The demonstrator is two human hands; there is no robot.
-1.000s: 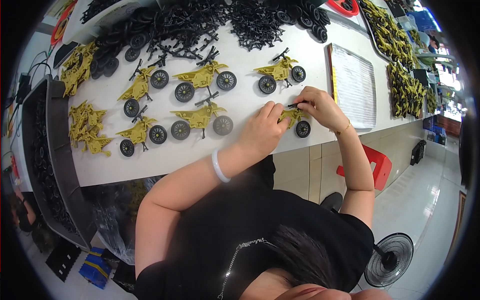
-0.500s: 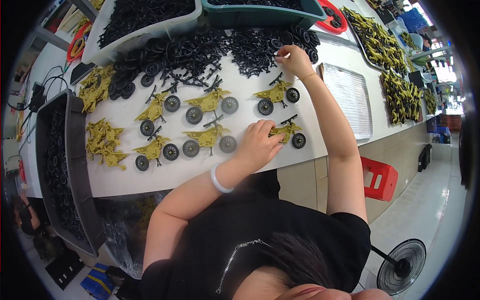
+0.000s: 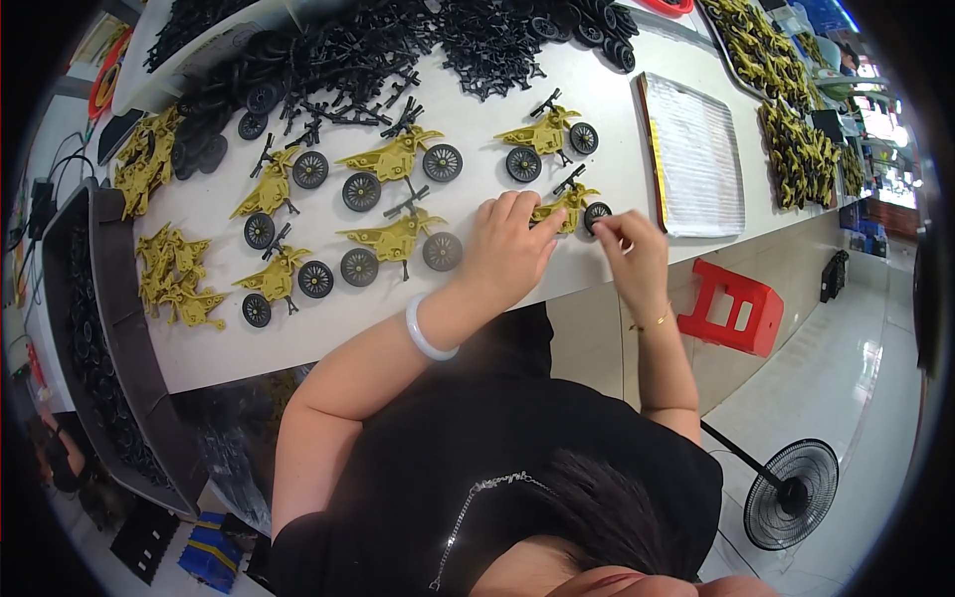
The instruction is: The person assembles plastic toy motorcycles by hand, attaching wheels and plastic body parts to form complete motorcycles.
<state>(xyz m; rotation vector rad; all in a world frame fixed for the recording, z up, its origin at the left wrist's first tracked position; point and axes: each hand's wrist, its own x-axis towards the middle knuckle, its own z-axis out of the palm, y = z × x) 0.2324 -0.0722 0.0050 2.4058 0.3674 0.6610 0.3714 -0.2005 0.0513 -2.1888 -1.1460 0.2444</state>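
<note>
A yellow toy motorcycle [image 3: 569, 211] with black handlebars lies on the white table, its rear end covered by my left hand [image 3: 505, 247]. The fingers of that hand are closed on its body. My right hand [image 3: 637, 254] is at the bike's black front wheel [image 3: 597, 216], thumb and fingertips pinched together; whatever they hold is too small to make out. Just beyond lies another yellow toy motorcycle [image 3: 542, 131]. To the left, more such bikes, including one toy motorcycle [image 3: 393, 154], lie in two rows.
Loose small black parts [image 3: 487, 60] are heaped at the back, beside piled black wheels [image 3: 214, 114]. Yellow body pieces [image 3: 174, 274] lie at the left, next to a dark bin [image 3: 129, 368]. A silvery tray [image 3: 696, 159] rests at the right; a red stool [image 3: 734, 308] stands below the edge.
My right hand has come back from the black parts pile to the front wheel of the bike under my left hand. The view has shifted, and my left hand stays on that bike.
</note>
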